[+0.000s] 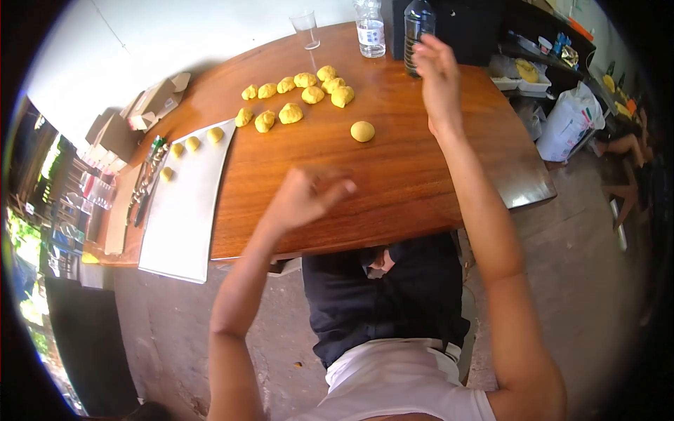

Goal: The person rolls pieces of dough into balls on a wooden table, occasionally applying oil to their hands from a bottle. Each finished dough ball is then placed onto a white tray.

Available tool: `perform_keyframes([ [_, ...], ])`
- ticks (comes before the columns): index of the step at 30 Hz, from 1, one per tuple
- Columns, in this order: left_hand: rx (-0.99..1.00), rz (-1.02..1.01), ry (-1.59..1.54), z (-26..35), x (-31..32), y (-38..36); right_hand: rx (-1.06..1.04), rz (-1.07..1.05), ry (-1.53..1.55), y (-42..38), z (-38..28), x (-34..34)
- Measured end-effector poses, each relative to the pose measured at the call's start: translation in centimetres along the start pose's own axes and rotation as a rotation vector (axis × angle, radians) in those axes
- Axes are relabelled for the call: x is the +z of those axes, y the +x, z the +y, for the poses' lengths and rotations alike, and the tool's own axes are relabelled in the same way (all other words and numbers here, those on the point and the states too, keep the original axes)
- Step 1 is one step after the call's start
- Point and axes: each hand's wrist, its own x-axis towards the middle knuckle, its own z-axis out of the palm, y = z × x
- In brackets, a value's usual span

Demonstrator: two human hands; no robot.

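Observation:
My left hand hovers over the near part of the wooden table, its thumb apart from the loosely bent fingers and nothing between them. Raised at the right, my right hand is open, its fingers overlapping a dark bottle in this view. A smooth round yellow dough ball rests on the table between and beyond my hands. Farther back lie several rough yellow dough lumps in loose rows. On the left, a pale metal tray holds several smooth dough balls near its far end.
A drinking glass and a clear water bottle stand at the table's back edge. Cardboard boxes lie beyond the tray. To the right of the wooden table sits a white sack, beside shelves with containers.

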Motion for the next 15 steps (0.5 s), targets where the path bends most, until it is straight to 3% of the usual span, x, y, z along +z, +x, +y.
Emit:
perform_keyframes([
  [1,-0.052,-0.001,-0.009,-1.0,-1.2,0.8,0.004,-0.157,-0.14,0.1,1.1,0.2],
  [2,-0.072,0.032,-0.005,-2.4,-2.0,1.6,0.005,-0.174,-0.151,0.0,2.3,0.7],
  [4,-0.098,0.071,-0.011,-5.1,-3.1,3.2,-0.175,-0.387,-0.407,-0.4,4.1,2.2],
  [5,-0.104,0.11,-0.02,-6.4,-3.5,4.0,-0.173,-0.4,-0.414,-0.6,4.4,2.6],
  [7,-0.154,0.156,-0.119,-7.7,-3.7,4.7,-0.003,-0.829,-0.556,-2.1,4.1,3.4],
  [8,-0.16,0.166,-0.131,-8.6,-3.3,4.5,-0.003,-0.844,-0.565,-3.2,4.4,3.2],
  [10,-0.014,0.174,-0.054,-10.1,-1.9,3.8,-0.384,-1.039,-0.976,-4.5,5.3,2.1],
  [14,-0.29,0.035,-0.067,-9.0,-3.5,3.8,-0.376,-1.144,-0.768,-3.2,6.0,1.7],
  [15,-0.184,0.132,-0.109,-10.8,-2.8,3.5,-0.242,-1.115,-0.702,-3.0,5.1,1.8],
])
